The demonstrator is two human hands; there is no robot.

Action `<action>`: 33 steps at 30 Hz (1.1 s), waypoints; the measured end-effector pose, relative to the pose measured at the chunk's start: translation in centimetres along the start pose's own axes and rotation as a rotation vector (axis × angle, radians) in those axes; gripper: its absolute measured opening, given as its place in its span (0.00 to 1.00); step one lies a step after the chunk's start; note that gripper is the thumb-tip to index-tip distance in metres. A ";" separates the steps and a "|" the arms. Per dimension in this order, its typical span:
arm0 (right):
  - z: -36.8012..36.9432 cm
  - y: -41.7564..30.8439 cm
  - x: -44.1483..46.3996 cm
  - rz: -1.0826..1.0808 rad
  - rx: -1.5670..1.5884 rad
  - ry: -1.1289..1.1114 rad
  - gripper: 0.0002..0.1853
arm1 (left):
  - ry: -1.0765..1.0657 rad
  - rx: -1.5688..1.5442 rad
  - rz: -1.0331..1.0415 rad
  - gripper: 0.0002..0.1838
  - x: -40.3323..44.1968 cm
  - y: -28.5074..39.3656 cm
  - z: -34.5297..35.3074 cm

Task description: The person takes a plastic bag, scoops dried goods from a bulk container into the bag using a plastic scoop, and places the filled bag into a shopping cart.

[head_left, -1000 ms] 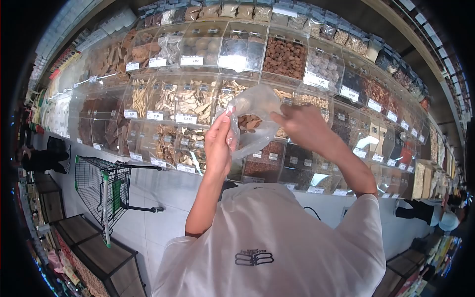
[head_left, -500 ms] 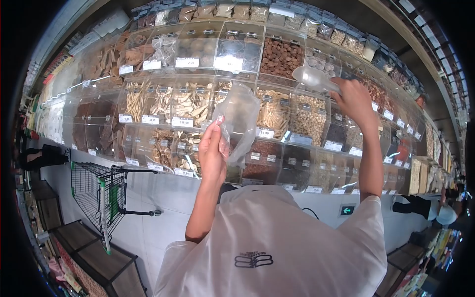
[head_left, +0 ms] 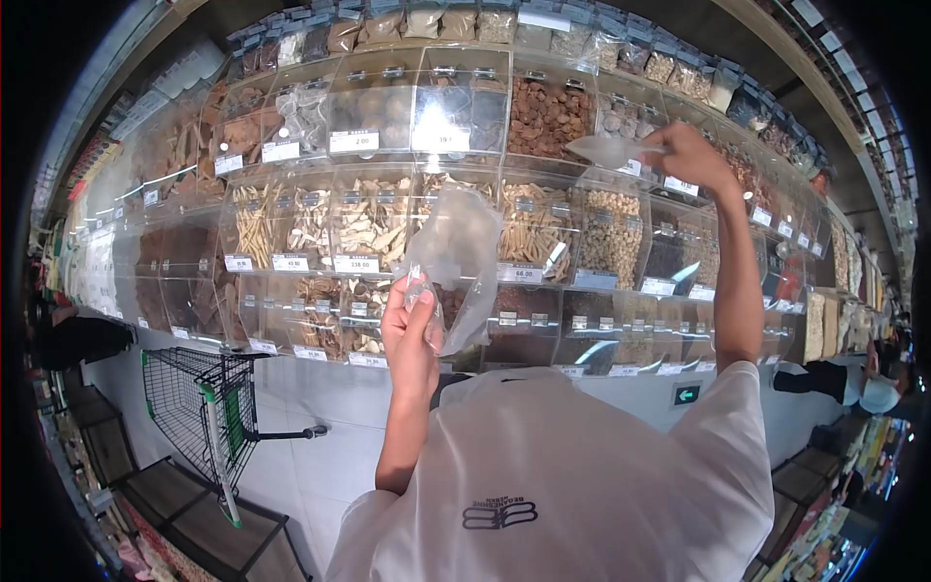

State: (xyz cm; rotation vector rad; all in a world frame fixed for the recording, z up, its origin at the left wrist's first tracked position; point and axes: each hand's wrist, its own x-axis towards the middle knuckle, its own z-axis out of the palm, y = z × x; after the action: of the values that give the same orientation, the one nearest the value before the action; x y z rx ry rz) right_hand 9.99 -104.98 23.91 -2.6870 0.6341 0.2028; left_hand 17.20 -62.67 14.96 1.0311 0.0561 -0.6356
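Note:
Gathered between the fingers of my left hand is a clear plastic bag, held upright in front of the lower bins. Some brown pieces show at its lower part. My right hand grips the handle of a translucent scoop, whose tip points left. The scoop is at the lower right corner of the bin of reddish-brown dried fruit, beside a bin of pale round pieces. Whether the scoop holds anything is unclear.
Rows of clear bins with price labels span the view. Packed bags line the top shelf. A shopping cart stands at the lower left. One person is at the far right, another at the far left.
The right hand moved from the bag's opening up and to the right, the scoop now showing clearly. The left hand and bag moved slightly left and down. The scoop has tilted flatter since half a second ago.

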 end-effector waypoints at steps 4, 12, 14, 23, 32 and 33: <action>1.1 1.0 1.6 0.099 -0.228 0.042 0.17 | -0.040 0.008 -0.046 0.12 1.2 0.3 0.6; 7.3 -3.8 7.7 0.294 -0.231 0.091 0.20 | -0.088 0.025 -0.081 0.10 1.9 0.4 0.6; 8.4 -3.3 8.7 0.335 -0.165 0.167 0.20 | -0.073 0.008 -0.069 0.09 1.9 0.1 0.3; 13.8 -1.3 6.3 0.299 0.217 0.430 0.13 | -0.080 -0.020 -0.121 0.09 2.3 -0.5 0.8; 19.1 -1.5 11.0 0.448 0.149 0.693 0.17 | -0.072 0.016 -0.099 0.09 1.3 -0.4 0.1; 18.9 -1.8 11.8 0.472 0.124 0.712 0.17 | -0.060 0.012 -0.088 0.09 1.1 -0.2 -0.2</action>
State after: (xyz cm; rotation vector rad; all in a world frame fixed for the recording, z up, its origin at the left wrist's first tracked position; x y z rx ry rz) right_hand 20.25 -100.89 4.49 -2.4053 1.4249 -0.6822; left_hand 18.01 -63.09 14.35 1.0252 0.0458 -0.7473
